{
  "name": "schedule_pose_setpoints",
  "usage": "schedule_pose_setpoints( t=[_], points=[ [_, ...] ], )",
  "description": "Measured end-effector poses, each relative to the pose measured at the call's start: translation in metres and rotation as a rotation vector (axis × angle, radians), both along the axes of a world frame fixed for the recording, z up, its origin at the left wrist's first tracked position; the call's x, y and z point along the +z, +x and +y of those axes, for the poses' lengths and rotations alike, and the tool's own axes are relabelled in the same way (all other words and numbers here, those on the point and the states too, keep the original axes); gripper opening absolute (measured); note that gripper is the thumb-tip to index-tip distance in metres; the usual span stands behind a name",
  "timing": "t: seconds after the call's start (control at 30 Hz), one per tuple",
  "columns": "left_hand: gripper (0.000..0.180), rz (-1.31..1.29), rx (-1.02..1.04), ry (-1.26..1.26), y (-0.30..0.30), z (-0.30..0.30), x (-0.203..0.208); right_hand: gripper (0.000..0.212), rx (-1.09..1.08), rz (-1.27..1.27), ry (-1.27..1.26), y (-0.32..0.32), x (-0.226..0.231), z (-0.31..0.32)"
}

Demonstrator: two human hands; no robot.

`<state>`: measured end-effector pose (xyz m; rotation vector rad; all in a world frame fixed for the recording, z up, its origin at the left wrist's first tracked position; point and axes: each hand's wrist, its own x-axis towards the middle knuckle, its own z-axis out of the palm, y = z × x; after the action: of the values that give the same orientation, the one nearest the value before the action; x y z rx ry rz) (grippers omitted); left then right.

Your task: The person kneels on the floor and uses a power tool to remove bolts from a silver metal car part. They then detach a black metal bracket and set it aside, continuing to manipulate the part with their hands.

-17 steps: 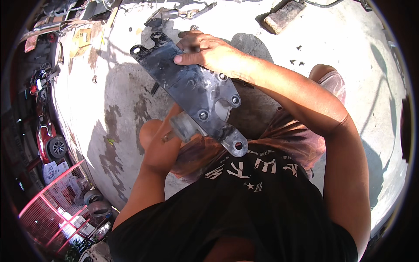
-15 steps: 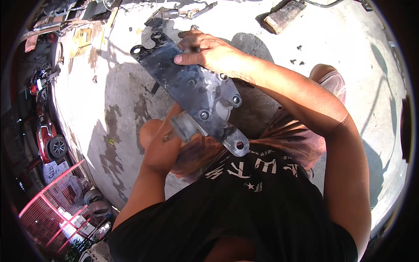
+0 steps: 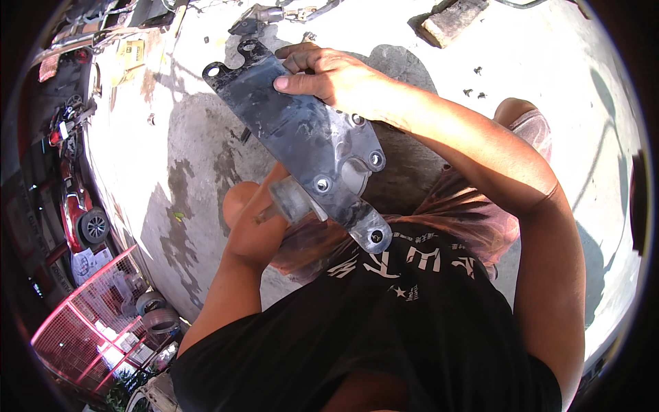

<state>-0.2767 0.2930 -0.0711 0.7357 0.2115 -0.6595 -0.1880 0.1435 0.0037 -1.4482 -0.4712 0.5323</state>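
Observation:
A dark grey metal bracket plate (image 3: 288, 120), scuffed and pierced with several bolt holes, is held up over my lap. It slants from a hooked two-eyed end at the upper left to a single-holed end near my shirt. My right hand (image 3: 326, 79) is closed on its upper right edge, the thumb flat on the face and the fingers curled behind. A dull grey cylindrical part (image 3: 292, 199) juts out below the plate, along with a pale curved piece. My left forearm (image 3: 255, 230) runs up under the plate, which hides my left hand and its fingers.
On the concrete floor lie a rough block (image 3: 454, 22) at the far right, several small dark bits (image 3: 473, 94) and a metal assembly (image 3: 257, 19) at the far edge. A pink mesh rack (image 3: 86, 323), tyres (image 3: 159, 321) and a red vehicle (image 3: 74, 199) stand at left.
The bracket has tilted slightly, its near end dropping a little toward my shirt and its hooked end rising. My right hand keeps its grip. The whole view has shifted slightly.

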Motion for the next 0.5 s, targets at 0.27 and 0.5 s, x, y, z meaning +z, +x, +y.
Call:
schedule_pose_setpoints(
  t=[0.27, 0.5],
  points=[
    [0.060, 0.004, -0.029, 0.002, -0.0004, -0.0014, 0.0004, 0.064, -0.012, -0.135, -0.102, 0.0021, 0.0008, -0.0002],
    [0.060, -0.001, -0.007, 0.009, 0.0043, 0.0035, 0.0024, 0.061, -0.019, -0.140, -0.096, -0.0001, 0.0014, 0.0010]
  ],
)
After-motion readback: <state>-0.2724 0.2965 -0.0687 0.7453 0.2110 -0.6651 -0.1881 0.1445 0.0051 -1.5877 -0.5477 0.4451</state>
